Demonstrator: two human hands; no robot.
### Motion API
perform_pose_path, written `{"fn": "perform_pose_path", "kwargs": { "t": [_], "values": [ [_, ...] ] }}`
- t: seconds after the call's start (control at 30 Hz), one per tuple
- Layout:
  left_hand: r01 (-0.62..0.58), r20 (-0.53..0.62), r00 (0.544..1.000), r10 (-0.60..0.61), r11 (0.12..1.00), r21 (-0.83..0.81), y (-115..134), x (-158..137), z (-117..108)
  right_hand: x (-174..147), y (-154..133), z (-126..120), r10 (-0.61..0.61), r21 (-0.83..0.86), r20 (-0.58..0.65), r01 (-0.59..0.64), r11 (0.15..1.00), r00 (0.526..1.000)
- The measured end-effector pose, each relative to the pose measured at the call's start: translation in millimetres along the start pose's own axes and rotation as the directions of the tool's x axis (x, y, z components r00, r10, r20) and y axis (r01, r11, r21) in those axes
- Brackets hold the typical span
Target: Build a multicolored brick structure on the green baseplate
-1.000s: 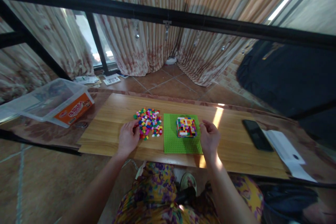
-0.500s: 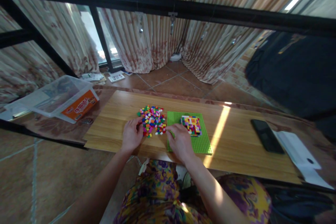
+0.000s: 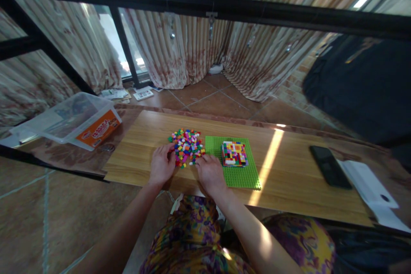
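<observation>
A heap of small multicoloured building bricks [image 3: 188, 142] lies on the wooden board. My left hand [image 3: 162, 163] rests at the heap's left edge, thumb and fingers curved apart, touching the nearest bricks. At the heap's lower right, my right hand [image 3: 210, 173] has its fingers bent together over the bricks. Its fingertips are partly hidden, so any brick between them cannot be made out. A green studded baseplate [image 3: 242, 179] lies just right of this hand. On it sits a low rectangular block built of mixed-colour bricks [image 3: 234, 154].
To the left stands a clear plastic tub [image 3: 69, 126] with an orange label. A dark phone [image 3: 330, 167] lies at the right, beside a white paper-like item [image 3: 367, 186]. Beyond the wooden board [image 3: 138, 145] runs a black rail [image 3: 192, 4] before striped curtains.
My right hand has moved left, off the baseplate's near-left part, to the heap's edge, uncovering more of the built block. My left hand has stayed almost in place.
</observation>
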State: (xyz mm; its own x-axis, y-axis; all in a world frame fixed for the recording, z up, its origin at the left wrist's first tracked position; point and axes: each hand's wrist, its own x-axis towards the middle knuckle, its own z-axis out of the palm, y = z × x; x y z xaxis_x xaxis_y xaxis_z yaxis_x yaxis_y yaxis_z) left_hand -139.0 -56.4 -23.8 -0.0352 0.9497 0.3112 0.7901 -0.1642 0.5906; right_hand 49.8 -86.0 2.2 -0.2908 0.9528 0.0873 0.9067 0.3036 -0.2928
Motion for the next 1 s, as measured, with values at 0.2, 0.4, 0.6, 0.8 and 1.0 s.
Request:
{"fn": "perform_pose_path", "kwargs": {
  "t": [0.2,0.4,0.6,0.8,1.0],
  "values": [
    [-0.002,-0.002,1.000,0.002,1.000,0.000,-0.1,-0.7,-0.7,-12.0,6.0,-16.0,0.111,0.486,-0.208,0.004,0.874,0.972],
    [0.003,0.005,1.000,-0.003,1.000,0.003,-1.9,-0.6,0.4,-24.1,54.3,-38.9,0.477,0.766,-0.286,-0.100,0.635,0.831],
    [-0.010,-0.002,1.000,0.010,1.000,0.012,-3.8,0.3,1.3,-28.8,105.9,-42.1,0.691,0.823,-0.294,-0.193,0.534,0.660],
    [-0.021,0.013,1.000,0.021,0.999,0.029,-3.5,1.0,-0.2,-21.8,122.7,-27.4,0.737,0.799,-0.282,-0.275,0.535,0.614],
    [-0.017,0.014,1.000,0.017,1.000,0.021,-3.4,0.5,-0.6,-14.4,127.5,-18.5,0.759,0.815,-0.278,-0.273,0.511,0.589]
  ]
}}
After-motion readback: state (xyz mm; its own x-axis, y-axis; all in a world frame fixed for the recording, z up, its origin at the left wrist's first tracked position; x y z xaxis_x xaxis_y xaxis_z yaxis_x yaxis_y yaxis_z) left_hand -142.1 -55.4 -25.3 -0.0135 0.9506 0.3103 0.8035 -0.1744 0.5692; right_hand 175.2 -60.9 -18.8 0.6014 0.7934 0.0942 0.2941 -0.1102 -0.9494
